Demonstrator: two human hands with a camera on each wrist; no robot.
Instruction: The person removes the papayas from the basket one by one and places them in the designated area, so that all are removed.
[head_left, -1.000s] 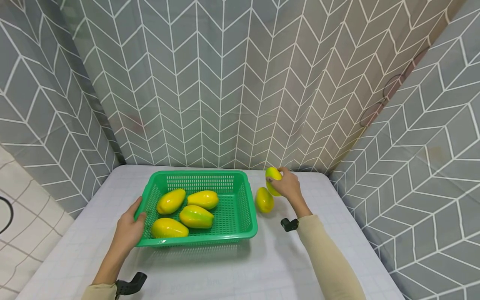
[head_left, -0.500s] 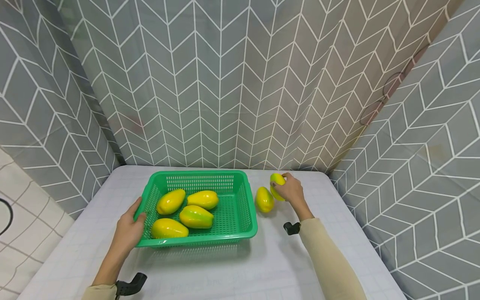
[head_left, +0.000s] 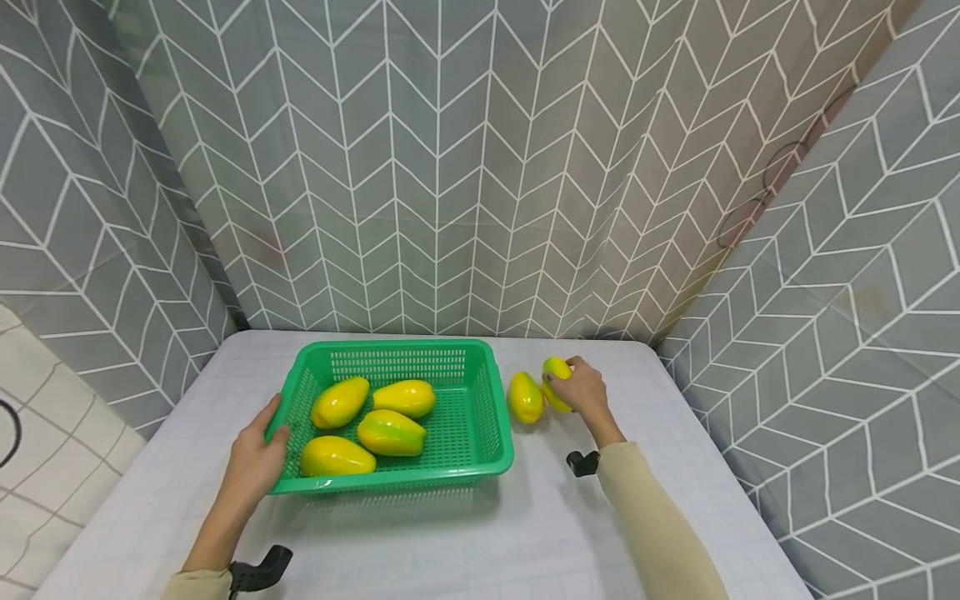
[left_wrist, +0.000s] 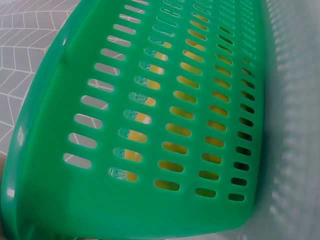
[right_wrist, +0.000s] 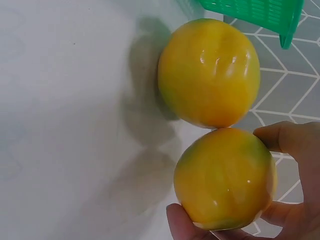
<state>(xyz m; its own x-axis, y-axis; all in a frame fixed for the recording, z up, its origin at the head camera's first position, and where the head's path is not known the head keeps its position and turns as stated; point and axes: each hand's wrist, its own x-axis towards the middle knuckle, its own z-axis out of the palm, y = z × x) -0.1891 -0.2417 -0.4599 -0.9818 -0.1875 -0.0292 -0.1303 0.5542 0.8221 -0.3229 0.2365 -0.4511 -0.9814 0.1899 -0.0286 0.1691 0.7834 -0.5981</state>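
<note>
My left hand grips the left rim of a green plastic basket; in the left wrist view the perforated basket wall fills most of the picture. Several yellow papayas lie in the basket, mostly toward its left side. Right of the basket, my right hand holds a yellow-green papaya between thumb and fingers. Its side meets another papaya that lies on the table by the basket's right wall. Whether the held papaya rests on the table, I cannot tell.
A white cloth covers the table. Behind it hangs a grey curtain with white zigzag lines, and a similarly patterned sheet slopes along the right. Each wrist wears a small black camera mount.
My right hand has brought its papaya down and toward me, slightly rightward, to beside the other papaya. The left hand and basket stay in place.
</note>
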